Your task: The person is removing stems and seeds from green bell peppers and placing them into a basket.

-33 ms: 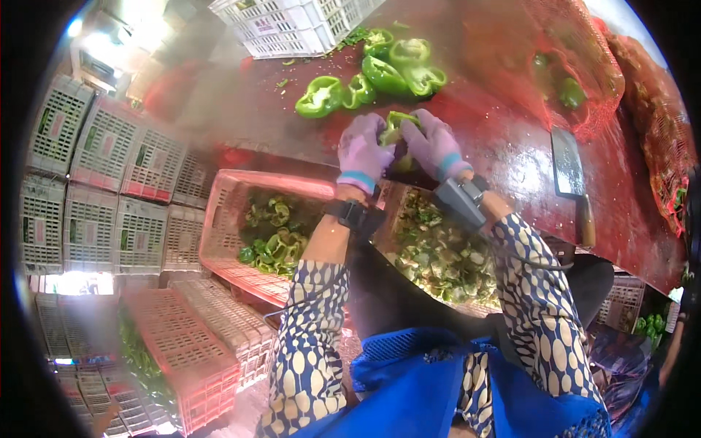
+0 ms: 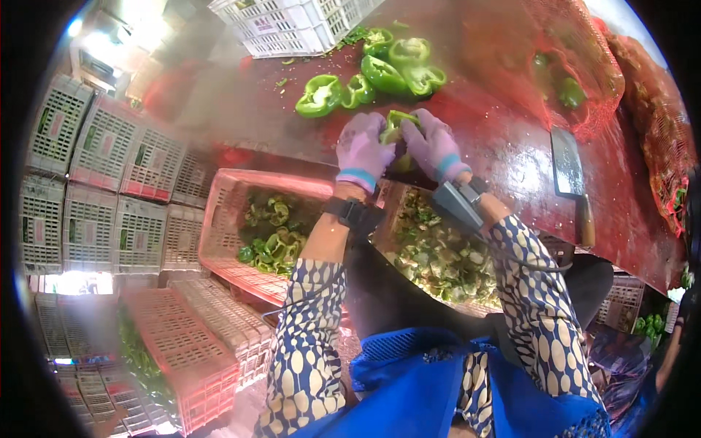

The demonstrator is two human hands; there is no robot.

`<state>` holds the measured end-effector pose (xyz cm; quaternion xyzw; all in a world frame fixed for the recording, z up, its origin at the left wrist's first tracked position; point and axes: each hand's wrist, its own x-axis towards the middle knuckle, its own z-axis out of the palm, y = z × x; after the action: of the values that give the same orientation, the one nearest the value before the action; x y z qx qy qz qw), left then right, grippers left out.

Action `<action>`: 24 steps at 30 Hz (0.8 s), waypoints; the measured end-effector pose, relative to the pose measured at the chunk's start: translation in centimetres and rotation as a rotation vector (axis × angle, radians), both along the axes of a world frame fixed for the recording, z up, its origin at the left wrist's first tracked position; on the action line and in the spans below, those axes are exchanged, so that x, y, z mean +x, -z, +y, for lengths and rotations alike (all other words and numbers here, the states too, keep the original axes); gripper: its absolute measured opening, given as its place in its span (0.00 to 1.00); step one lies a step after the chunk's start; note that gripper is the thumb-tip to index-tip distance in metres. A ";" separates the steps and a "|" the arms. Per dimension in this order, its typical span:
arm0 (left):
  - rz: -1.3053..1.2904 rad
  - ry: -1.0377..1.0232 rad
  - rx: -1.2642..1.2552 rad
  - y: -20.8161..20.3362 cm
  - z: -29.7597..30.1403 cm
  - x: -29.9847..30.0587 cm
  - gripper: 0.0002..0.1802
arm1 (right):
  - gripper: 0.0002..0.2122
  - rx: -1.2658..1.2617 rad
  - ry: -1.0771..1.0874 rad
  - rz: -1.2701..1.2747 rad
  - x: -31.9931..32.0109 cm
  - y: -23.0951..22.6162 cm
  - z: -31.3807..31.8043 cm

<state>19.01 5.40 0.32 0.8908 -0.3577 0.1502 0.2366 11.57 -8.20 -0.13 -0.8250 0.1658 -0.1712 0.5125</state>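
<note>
Both my hands wear purple gloves with teal cuffs and meet at the near edge of the red table. Between them is a green bell pepper piece, cut open. My left hand closes on its left side, and my right hand grips it from the right with thumb and fingers. Just beyond lie several halved green bell peppers, some with pale cores and seeds showing. Below my hands, a container of pepper cores and trimmings stands in front of me. My fingertips are partly hidden behind the pepper.
A pink crate holding cut peppers stands at the left. A cleaver lies on the red table to the right, near red mesh bags. A white crate sits at the back. Stacked crates line the left.
</note>
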 end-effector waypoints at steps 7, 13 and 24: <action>-0.144 0.050 0.141 2.2 -1.2 1.8 0.13 | 0.13 -0.066 0.159 0.019 -0.3 -0.4 1.0; 0.125 0.126 -0.216 1.8 -0.6 2.0 0.13 | 0.12 -0.048 0.186 0.014 -0.7 0.0 0.8; 0.366 0.192 -0.045 -1.5 0.4 2.6 0.19 | 0.11 0.022 0.194 -0.026 -1.7 -0.5 1.1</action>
<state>21.60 5.79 1.84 0.8595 -0.3884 -0.0294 0.3309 9.89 -7.07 0.41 -0.7970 0.2401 -0.2291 0.5046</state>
